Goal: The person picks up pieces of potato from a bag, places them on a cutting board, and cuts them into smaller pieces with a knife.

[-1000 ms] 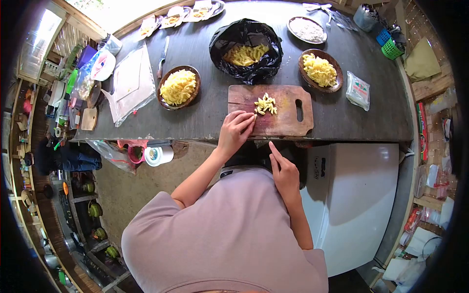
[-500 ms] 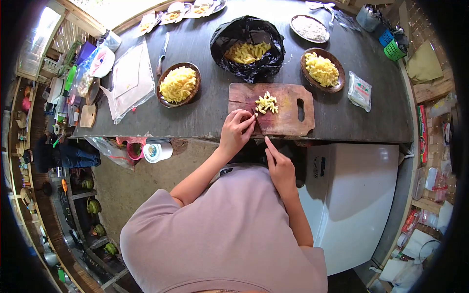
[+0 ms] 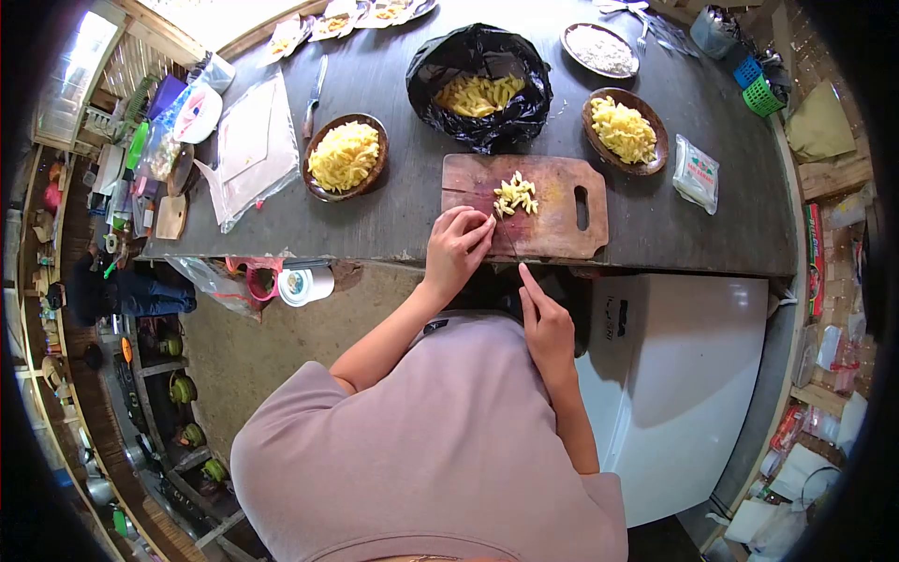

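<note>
A wooden cutting board [image 3: 552, 234] lies at the table's front edge with a small heap of pale yellow cut pieces [image 3: 516, 195] on it. At the board's left part, my left hand [image 3: 459, 245] has its fingers pinched together; what they hold is too small to make out. My right hand [image 3: 546, 318] is closed on a knife [image 3: 507, 238], whose dark blade points up and left to the tips of my left fingers. Behind the board stands a black plastic bag [image 3: 482, 51] holding more yellow pieces.
Bowls of yellow pieces [image 3: 345, 156] [image 3: 624, 130] stand left and right. A plate of white powder [image 3: 600, 50], a white packet [image 3: 696, 175], another knife [image 3: 316, 94] and plastic sheets [image 3: 248, 159] lie about. Below is a white appliance [image 3: 698, 375]. A person [image 3: 140, 296] is far left.
The table and its objects appear shifted slightly in view. Both hands stay at the board with the knife. The person at the far left shows more of the upper body.
</note>
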`<state>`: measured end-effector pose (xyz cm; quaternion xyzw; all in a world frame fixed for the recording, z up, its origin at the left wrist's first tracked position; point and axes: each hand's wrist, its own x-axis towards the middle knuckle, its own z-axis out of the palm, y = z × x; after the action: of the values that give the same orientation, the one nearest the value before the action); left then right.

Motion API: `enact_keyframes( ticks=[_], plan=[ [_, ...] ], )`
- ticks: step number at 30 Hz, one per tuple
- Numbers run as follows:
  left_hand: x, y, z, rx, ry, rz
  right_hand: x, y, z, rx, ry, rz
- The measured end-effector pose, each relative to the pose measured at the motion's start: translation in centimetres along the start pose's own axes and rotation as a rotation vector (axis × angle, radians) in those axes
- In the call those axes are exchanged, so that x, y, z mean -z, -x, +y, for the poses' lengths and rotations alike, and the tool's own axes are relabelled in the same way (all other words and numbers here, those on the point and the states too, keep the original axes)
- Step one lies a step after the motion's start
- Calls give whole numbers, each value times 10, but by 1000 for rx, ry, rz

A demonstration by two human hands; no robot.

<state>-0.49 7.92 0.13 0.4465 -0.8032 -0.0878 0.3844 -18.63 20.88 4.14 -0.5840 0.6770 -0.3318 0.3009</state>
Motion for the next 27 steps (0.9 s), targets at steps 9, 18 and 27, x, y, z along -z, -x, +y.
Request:
enact_keyframes(
  ticks=[9,18,27],
  plan=[
    [-4,6,-3,22,-6,23,5,14,-2,-48,63,-88],
    [-2,4,-1,28,-2,33,-20,-24,6,57,59,-32],
    [-3,6,-1,35,1,69,6,30,4,-72,18,-66]
  ],
)
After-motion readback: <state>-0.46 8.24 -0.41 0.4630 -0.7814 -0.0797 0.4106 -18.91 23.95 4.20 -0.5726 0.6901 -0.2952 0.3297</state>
